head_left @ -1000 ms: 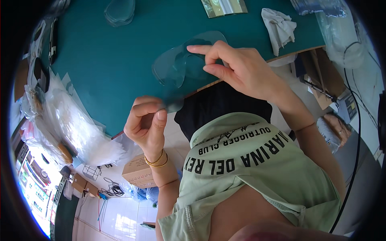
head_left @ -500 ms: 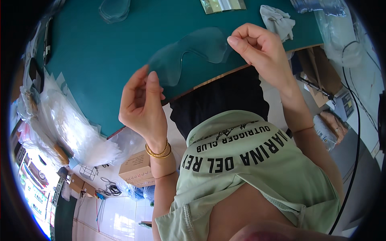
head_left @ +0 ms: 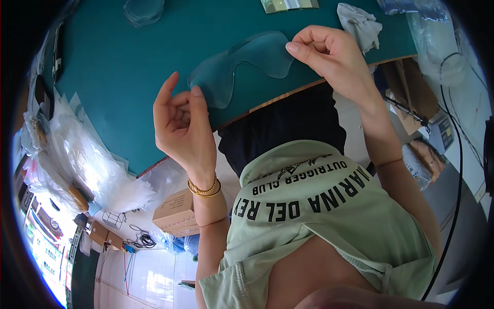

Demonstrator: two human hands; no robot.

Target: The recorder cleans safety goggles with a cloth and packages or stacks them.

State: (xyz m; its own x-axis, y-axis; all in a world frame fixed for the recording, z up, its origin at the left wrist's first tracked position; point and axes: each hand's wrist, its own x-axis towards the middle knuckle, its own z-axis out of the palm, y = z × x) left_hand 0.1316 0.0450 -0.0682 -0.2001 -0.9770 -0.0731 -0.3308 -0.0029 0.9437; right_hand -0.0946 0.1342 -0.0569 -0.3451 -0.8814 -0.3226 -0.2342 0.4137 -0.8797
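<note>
A clear goggle lens (head_left: pixel 216 77) with a nose notch on its lower edge is held over the green tabletop, tilted so that its right end is higher in view. My left hand (head_left: pixel 185 121) pinches its left end between thumb and bent fingers, with the index finger lifted away. At the other end, my right hand (head_left: pixel 329 56) has thumb and fingertips closed on the lens's edge. A crumpled grey cloth (head_left: pixel 358 24) lies on the table just beyond my right hand.
Several clear lens-like pieces (head_left: pixel 143 11) are at the far left of the green table (head_left: pixel 113 77). A shiny yellowish piece (head_left: pixel 289 5) lies at the far edge of view. Plastic bags (head_left: pixel 87 149) heap up on the left. A cardboard box (head_left: pixel 174 212) sits below the table.
My left index finger has lifted off the lens and now points up. The lens has shifted and turned slightly, and my right hand has moved slightly up and left.
</note>
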